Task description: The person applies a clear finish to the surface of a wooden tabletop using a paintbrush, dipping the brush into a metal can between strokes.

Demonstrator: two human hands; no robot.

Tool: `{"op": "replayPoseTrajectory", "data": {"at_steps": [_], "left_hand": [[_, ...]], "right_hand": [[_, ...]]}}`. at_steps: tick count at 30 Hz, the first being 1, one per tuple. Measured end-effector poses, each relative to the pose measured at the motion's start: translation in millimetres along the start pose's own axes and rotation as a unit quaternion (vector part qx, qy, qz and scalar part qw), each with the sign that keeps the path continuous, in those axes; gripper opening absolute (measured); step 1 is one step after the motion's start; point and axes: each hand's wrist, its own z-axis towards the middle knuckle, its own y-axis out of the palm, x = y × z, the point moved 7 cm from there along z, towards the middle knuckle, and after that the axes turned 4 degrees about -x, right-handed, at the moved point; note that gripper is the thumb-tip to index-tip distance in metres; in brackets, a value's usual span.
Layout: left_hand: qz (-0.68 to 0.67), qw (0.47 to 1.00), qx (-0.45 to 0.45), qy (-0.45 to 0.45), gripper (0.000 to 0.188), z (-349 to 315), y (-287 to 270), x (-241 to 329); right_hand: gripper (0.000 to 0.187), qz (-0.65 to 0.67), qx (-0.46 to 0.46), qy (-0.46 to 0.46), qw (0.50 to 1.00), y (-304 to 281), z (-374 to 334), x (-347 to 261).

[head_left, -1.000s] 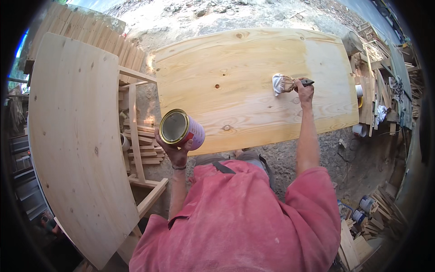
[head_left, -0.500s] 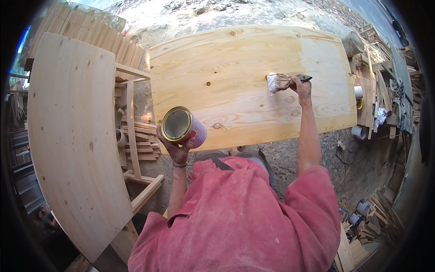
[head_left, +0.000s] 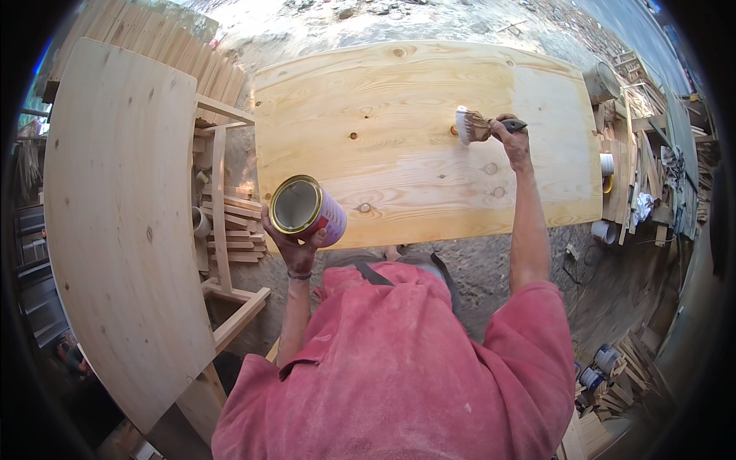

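Note:
A large pale wooden panel (head_left: 414,172) lies flat in front of me. Its right end looks lighter and duller than the glossy, yellower rest. My left hand (head_left: 294,253) is wrapped round a lidless metal tin (head_left: 330,218), tilted so that its grey inside shows; how much liquid it holds cannot be made out. Over the right half of the panel, my right hand (head_left: 516,146) is closed on the dark handle of a wide paintbrush (head_left: 477,126). The brush's white bristle end points left and is at the panel's surface; whether it touches is hard to tell.
On the left stands a second wooden panel (head_left: 126,207) beside a wooden frame (head_left: 220,199), with stacked wood offcuts (head_left: 239,230) near it. A bucket (head_left: 602,83), a white pot (head_left: 606,232) and scrap wood line the right side. More small cans (head_left: 606,358) sit lower right.
The brush and my right hand have moved slightly away from me across the panel. The tin stays in my left hand, a little further left in view.

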Motion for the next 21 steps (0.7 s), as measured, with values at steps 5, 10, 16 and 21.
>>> {"op": "replayPoseTrajectory", "data": {"at_steps": [5,10,16,21], "left_hand": [[0.009,1.000,0.011,0.003,0.127,-4.6,1.7,-1.0],[0.010,0.999,0.032,0.005,0.121,-10.3,6.2,4.0],[0.002,1.000,0.024,0.001,0.124,-13.5,11.8,0.1],[-0.008,1.000,0.018,-0.009,0.125,-15.2,20.3,-2.5]], "right_hand": [[0.017,-0.044,-0.010,-0.053,0.998,4.7,6.5,32.1],[0.016,0.118,0.080,-0.075,0.987,0.9,-11.5,48.0],[0.017,0.096,0.095,-0.058,0.989,-1.7,-30.2,59.0],[0.015,0.016,0.111,-0.123,0.986,4.1,-25.6,41.7]]}}
